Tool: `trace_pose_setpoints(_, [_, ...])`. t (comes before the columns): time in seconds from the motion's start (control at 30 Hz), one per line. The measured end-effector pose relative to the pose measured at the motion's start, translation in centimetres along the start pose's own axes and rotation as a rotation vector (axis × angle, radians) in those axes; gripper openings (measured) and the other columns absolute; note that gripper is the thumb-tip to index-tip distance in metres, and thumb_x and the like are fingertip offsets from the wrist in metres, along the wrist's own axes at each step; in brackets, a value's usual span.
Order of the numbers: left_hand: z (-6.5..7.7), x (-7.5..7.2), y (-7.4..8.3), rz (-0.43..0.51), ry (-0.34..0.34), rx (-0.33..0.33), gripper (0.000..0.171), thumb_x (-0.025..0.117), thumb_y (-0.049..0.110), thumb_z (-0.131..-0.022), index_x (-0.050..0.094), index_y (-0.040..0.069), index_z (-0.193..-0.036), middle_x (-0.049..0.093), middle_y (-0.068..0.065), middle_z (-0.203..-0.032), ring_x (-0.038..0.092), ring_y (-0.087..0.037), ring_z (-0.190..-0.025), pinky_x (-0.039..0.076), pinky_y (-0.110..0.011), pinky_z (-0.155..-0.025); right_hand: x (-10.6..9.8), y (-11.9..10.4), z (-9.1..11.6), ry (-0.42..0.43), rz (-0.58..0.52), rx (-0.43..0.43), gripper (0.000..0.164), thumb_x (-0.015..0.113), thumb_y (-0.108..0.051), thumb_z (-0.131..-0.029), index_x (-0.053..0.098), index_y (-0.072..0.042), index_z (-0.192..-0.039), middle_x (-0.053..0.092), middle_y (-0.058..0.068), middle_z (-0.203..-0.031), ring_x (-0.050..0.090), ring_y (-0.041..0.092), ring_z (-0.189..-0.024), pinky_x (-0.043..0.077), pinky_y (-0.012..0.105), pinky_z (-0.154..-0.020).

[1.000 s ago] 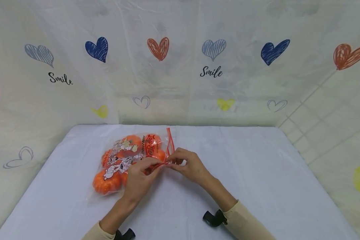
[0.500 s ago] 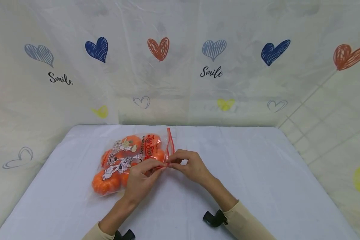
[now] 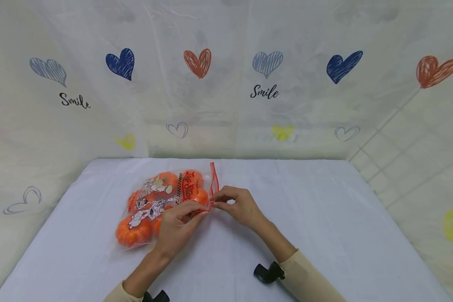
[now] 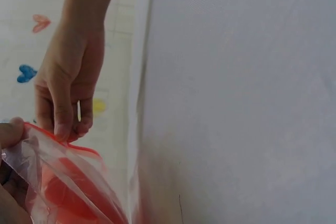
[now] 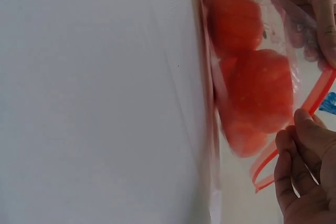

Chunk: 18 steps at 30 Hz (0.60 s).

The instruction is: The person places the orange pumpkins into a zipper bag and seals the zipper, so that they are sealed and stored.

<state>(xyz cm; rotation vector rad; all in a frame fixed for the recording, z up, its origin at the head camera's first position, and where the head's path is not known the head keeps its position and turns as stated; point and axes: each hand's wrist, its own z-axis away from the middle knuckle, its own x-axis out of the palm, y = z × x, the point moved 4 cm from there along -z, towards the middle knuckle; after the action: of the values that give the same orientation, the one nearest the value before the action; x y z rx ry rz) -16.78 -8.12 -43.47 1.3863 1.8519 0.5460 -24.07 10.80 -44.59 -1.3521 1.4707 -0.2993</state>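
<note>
A clear zip bag (image 3: 151, 195) with cartoon print lies on the table, filled with several orange, ribbed pumpkins (image 3: 134, 231). Its red zip strip (image 3: 213, 172) runs along the right-hand end. My left hand (image 3: 178, 226) pinches the near corner of that strip between thumb and fingers. Just to the right, my right hand (image 3: 242, 208) pinches the strip too, thumb below and forefinger above. In the right wrist view the strip (image 5: 319, 94) stretches taut between both hands, and beyond my right fingers its far end bows apart into a loop.
A white cloth covers the table (image 3: 305, 218), which ends at a pale curtain (image 3: 226, 105) printed with hearts and "Smile". Black wrist cameras (image 3: 269, 272) sit at both beige sleeves (image 3: 305, 277).
My right fingertips have slid slightly along the strip, away from my left fingers, so a bit more strip shows between them. The left hand and bag stay nearly still.
</note>
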Motion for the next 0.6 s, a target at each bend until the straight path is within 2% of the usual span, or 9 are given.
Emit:
trace_pose_setpoints(0.17, [0.01,-0.15,-0.1,-0.003,-0.013,-0.022,0.018,0.081,0.006,-0.088,0.081,0.017,-0.102,0.08,0.003,-0.097,0.069,-0.01,-0.08,0.059,-0.017,-0.074,0.01,0.19,-0.13,-0.01,-0.005,0.018,0.019,0.083,-0.009,-0.087,0.081,-0.017,-0.105,0.078,-0.002,-0.095,0.071,0.009,-0.086,0.061,0.025,-0.082])
trace_pose_setpoints(0.6, [0.16,-0.43,0.01,-0.042,-0.033,-0.063,0.016,0.082,0.012,-0.088,0.082,0.017,-0.104,0.08,0.007,-0.097,0.068,-0.007,-0.08,0.059,-0.019,-0.072,-0.12,0.61,-0.62,0.009,0.001,0.045,0.019,0.082,-0.007,-0.087,0.081,-0.017,-0.104,0.078,-0.001,-0.095,0.074,0.01,-0.086,0.063,0.035,-0.082])
